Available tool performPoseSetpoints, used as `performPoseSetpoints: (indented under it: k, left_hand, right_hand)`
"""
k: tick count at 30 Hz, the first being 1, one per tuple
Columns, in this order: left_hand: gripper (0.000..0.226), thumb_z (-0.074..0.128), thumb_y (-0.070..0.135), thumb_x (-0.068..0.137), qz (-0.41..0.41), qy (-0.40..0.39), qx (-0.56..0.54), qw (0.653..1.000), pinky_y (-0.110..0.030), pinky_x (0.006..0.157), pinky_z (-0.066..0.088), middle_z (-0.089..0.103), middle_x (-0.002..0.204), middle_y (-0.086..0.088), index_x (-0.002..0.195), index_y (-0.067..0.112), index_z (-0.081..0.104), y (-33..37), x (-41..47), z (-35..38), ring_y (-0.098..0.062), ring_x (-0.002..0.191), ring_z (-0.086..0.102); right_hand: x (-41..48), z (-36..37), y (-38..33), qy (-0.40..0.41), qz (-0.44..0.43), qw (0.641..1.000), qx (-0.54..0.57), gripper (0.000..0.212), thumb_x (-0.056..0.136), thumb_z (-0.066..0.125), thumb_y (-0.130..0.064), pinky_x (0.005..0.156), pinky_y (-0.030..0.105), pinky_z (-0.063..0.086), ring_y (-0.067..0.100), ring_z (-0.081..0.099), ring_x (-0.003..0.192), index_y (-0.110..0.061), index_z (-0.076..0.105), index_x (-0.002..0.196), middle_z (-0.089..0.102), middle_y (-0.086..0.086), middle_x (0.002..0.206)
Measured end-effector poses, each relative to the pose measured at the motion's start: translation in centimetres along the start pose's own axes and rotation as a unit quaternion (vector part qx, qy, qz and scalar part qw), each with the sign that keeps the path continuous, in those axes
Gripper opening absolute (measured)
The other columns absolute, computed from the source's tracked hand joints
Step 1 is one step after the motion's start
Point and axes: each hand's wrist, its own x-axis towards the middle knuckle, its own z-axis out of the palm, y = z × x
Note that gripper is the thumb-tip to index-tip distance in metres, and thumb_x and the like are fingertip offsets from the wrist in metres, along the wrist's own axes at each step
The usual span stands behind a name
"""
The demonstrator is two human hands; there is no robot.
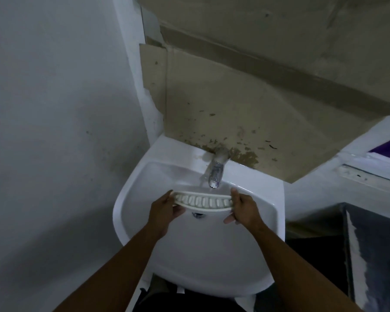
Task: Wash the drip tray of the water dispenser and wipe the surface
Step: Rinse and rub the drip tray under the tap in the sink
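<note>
Looked like the rinse step: left hand [164, 210] at 9 o'clock and right hand [243, 208] at 3 had fingers [230, 219] curled round the drip tray [203, 202] ends, over the sink [144, 176] just below the tap [215, 174] at 12, so next I'd guess scrubbing the slots.

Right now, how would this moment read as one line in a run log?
drip tray: held over sink, at tap | left-hand grip: holds left end | right-hand grip: holds right end
</note>
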Motion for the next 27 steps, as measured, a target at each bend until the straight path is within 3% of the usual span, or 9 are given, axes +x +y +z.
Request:
performPoseSetpoints:
  k: [3,7,9,13,17,21,25,27]
  left_hand:
    - [0.018,0.058,0.001,0.09,0.005,-0.042,0.076,0.996,-0.032,0.079,0.058,0.068,0.099,-0.013,0.096,0.013,0.069,0.2,-0.1,1.9,-0.017,0.085,0.065]
    - [0.022,0.076,0.012,0.076,-0.004,-0.103,0.157,0.982,-0.049,0.085,0.056,0.062,0.092,-0.007,0.095,0.016,0.065,-0.1,0.3,4.0,-0.019,0.084,0.06]
    - [0.02,0.076,0.009,0.077,-0.024,-0.118,0.12,0.985,-0.044,0.084,0.055,0.059,0.086,-0.009,0.093,0.012,0.065,-0.5,0.2,5.2,-0.021,0.078,0.057]
    - [0.012,0.073,0.008,0.081,-0.047,-0.118,0.06,0.99,-0.029,0.066,0.056,0.056,0.086,-0.011,0.09,0.015,0.068,-1.2,0.4,6.7,-0.024,0.074,0.05]
    - [0.012,0.063,0.012,0.09,-0.049,-0.058,0.03,0.997,-0.028,0.057,0.058,0.063,0.084,-0.008,0.101,0.015,0.065,-1.4,0.8,8.0,-0.024,0.07,0.062]
    - [0.016,0.054,0.013,0.095,-0.038,0.002,0.047,0.998,-0.029,0.056,0.054,0.061,0.071,-0.006,0.097,0.011,0.07,-1.6,1.4,8.8,-0.022,0.058,0.057]
    - [0.019,0.063,0.026,0.088,-0.051,0.049,0.065,0.995,-0.031,0.053,0.056,0.068,0.09,-0.015,0.096,0.012,0.073,-1.6,2.3,7.8,-0.03,0.079,0.064]
    - [0.027,0.066,0.035,0.086,-0.062,0.065,0.043,0.995,-0.032,0.052,0.057,0.069,0.089,-0.015,0.088,0.009,0.071,-1.4,2.6,7.4,-0.03,0.083,0.066]
  right_hand:
    - [-0.4,-2.0,0.7,0.033,0.007,0.999,0.031,0.053,0.099,0.037,-0.05,0.039,0.023,0.045,0.027,0.072,0.054,-0.005,0.066,0.097,0.072,0.015,0.08]
    - [-1.7,-4.6,0.6,0.047,-0.026,0.997,0.048,0.046,0.099,0.043,-0.045,0.047,0.027,0.053,0.023,0.074,0.06,-0.008,0.07,0.094,0.075,0.01,0.083]
    - [-2.2,-5.5,0.6,0.05,-0.04,0.997,0.045,0.044,0.098,0.046,-0.044,0.051,0.029,0.055,0.022,0.074,0.062,-0.009,0.071,0.091,0.075,0.009,0.083]
    - [-2.8,-7.1,0.9,0.071,-0.051,0.995,0.043,0.044,0.096,0.048,-0.046,0.054,0.032,0.058,0.021,0.074,0.063,-0.009,0.072,0.09,0.075,0.009,0.08]
    - [-3.9,-7.9,0.8,0.057,-0.042,0.995,0.074,0.039,0.098,0.048,-0.038,0.05,0.026,0.057,0.018,0.073,0.061,-0.007,0.071,0.092,0.075,0.006,0.078]
    - [-4.6,-7.3,0.4,0.046,-0.035,0.994,0.092,0.037,0.099,0.047,-0.035,0.051,0.029,0.055,0.019,0.074,0.061,-0.008,0.071,0.09,0.075,0.002,0.076]
    - [-4.5,-6.2,0.2,0.042,-0.025,0.992,0.118,0.032,0.099,0.049,-0.034,0.053,0.032,0.055,0.022,0.074,0.062,-0.011,0.071,0.092,0.076,0.002,0.081]
    - [-4.1,-5.8,0.3,0.061,-0.018,0.99,0.122,0.034,0.098,0.05,-0.038,0.056,0.034,0.058,0.018,0.073,0.063,-0.013,0.072,0.086,0.075,0.001,0.08]
